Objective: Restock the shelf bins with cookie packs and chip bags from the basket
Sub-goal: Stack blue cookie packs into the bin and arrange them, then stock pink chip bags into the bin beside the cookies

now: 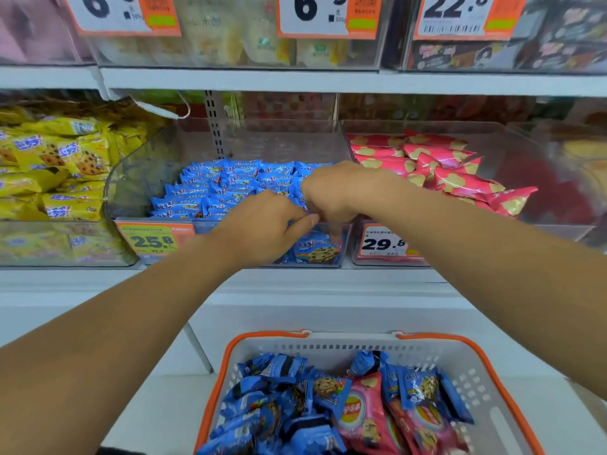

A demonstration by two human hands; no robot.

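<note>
Two hands meet over the near edge of the middle bin (230,139), a clear box holding blue packs (210,192). Left hand (262,231) and right hand (331,195) touch, fingers curled down among the packs; what they pinch is hidden. More blue packs and pink bags (364,418) wait in the basket (473,348), near and below. Likely risk: packs sliding over the low front lip, since the pile sits close to it. Pink chips (440,172) fill the right bin, yellow packs (59,162) the left. Room remains at the far end of the middle bin, under the upper shelf (328,82).
</note>
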